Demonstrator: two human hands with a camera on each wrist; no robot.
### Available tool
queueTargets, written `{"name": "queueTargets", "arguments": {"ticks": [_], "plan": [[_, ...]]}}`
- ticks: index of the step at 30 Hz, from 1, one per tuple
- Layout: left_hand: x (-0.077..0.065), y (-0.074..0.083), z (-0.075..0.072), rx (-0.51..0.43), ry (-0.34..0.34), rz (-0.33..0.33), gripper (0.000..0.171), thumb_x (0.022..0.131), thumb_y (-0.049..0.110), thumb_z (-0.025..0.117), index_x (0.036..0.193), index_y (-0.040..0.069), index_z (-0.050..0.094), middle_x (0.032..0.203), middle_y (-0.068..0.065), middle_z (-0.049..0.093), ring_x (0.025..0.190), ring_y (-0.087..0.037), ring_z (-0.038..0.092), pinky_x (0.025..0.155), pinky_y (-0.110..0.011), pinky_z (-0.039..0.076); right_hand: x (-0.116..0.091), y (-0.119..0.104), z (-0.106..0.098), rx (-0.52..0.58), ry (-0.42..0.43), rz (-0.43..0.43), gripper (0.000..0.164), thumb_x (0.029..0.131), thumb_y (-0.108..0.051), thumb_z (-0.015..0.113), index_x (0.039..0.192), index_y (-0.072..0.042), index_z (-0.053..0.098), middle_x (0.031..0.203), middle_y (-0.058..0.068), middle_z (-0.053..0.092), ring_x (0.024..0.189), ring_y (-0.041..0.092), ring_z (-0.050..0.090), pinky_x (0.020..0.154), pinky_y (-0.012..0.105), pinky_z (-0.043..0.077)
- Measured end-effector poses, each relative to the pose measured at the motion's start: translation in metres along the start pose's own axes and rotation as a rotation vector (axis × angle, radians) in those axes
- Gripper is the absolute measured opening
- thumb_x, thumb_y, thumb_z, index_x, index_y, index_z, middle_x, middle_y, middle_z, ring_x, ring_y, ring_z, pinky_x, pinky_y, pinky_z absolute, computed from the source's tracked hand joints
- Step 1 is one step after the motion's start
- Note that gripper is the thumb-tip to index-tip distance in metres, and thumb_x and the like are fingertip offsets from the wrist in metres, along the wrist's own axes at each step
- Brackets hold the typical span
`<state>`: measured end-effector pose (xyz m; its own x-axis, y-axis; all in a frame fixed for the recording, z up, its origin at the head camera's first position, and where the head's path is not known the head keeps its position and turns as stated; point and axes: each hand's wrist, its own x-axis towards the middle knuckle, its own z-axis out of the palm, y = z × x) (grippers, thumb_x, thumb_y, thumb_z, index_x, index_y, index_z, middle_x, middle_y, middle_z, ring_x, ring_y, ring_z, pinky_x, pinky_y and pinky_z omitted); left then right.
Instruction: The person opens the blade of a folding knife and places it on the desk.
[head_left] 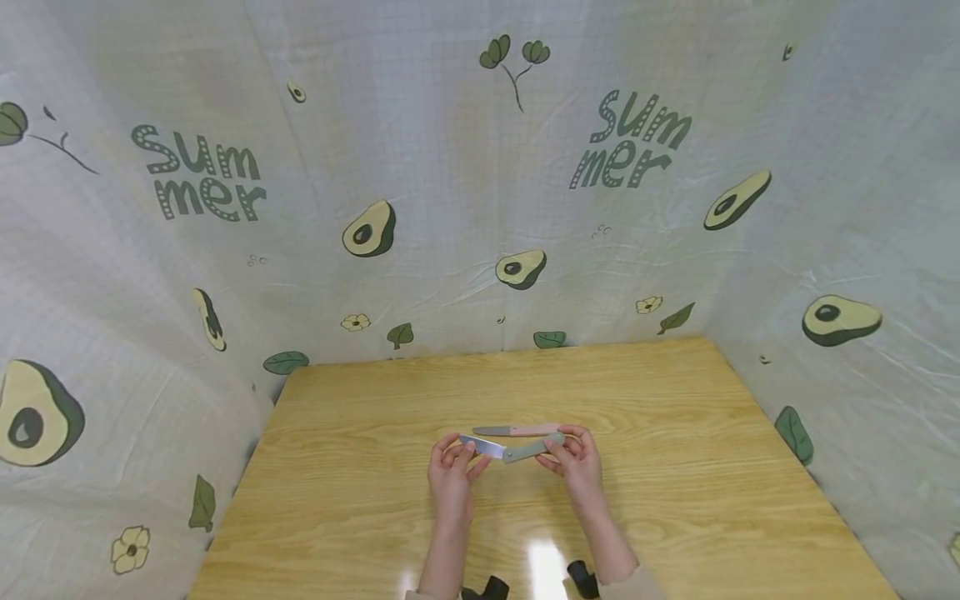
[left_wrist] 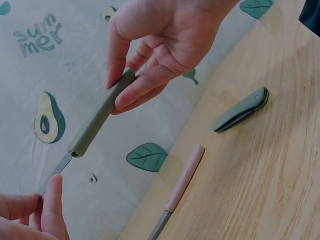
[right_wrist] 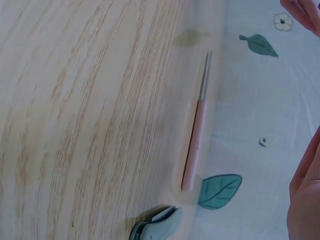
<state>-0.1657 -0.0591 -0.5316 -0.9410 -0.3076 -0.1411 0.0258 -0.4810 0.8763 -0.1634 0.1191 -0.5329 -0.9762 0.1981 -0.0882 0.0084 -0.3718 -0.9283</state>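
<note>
An unfolded folding knife with a green handle (head_left: 527, 452) is held above the table between both hands. My left hand (head_left: 452, 471) pinches its silver blade (head_left: 483, 446) between thumb and fingers. The far end of the handle is gripped by the fingertips of my right hand (head_left: 581, 467). Behind them on the table lies a second, opened knife with a pink handle (left_wrist: 185, 177) and a grey blade (left_wrist: 161, 226). A folded green knife (left_wrist: 241, 110) rests near it in the left wrist view. In the right wrist view the held knife is out of frame.
The wooden table (head_left: 360, 483) is enclosed by pale cloth walls (head_left: 450, 167) printed with avocados and leaves. Dark objects (head_left: 495, 588) sit beside the forearms at the near edge. Light glares off the tabletop between the arms.
</note>
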Motion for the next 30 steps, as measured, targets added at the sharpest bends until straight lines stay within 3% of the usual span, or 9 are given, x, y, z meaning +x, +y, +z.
{"name": "queueTargets", "arguments": {"ticks": [12,22,27,30], "plan": [[-0.003,-0.004,0.003,-0.060,0.015,0.025,0.028,0.094,-0.005,0.056,0.119,-0.003,0.044,0.091,-0.007,0.051,0.086,-0.019,0.063,0.079,-0.037,0.060,-0.005,0.001,0.006,0.057,0.045,-0.029,0.026,0.094,0.005,0.059,0.115,0.000,0.043,0.105,0.012,0.058,0.088,0.012,0.066,0.082,0.032,0.059],[-0.007,-0.007,0.008,-0.110,0.073,0.035,0.028,0.093,-0.006,0.056,0.118,-0.003,0.044,0.087,-0.004,0.050,0.084,-0.017,0.061,0.077,-0.035,0.061,-0.007,0.007,0.010,0.117,0.114,-0.036,0.030,0.094,0.008,0.055,0.119,0.007,0.038,0.104,0.005,0.059,0.092,0.012,0.065,0.082,0.031,0.059],[-0.008,-0.008,0.012,-0.151,0.100,0.036,0.026,0.094,-0.006,0.056,0.116,0.000,0.044,0.087,-0.005,0.050,0.083,-0.017,0.061,0.076,-0.035,0.061,-0.010,0.009,0.012,0.134,0.128,-0.038,0.027,0.095,0.005,0.056,0.116,0.000,0.040,0.111,0.014,0.056,0.092,0.013,0.065,0.083,0.031,0.059],[-0.009,-0.009,0.013,-0.166,0.100,0.041,0.028,0.094,-0.006,0.056,0.118,-0.003,0.042,0.088,-0.005,0.049,0.084,-0.019,0.062,0.076,-0.035,0.061,-0.012,0.010,0.012,0.129,0.135,-0.034,0.030,0.097,0.003,0.055,0.121,0.003,0.036,0.114,0.018,0.053,0.091,0.013,0.064,0.084,0.031,0.058]]}}
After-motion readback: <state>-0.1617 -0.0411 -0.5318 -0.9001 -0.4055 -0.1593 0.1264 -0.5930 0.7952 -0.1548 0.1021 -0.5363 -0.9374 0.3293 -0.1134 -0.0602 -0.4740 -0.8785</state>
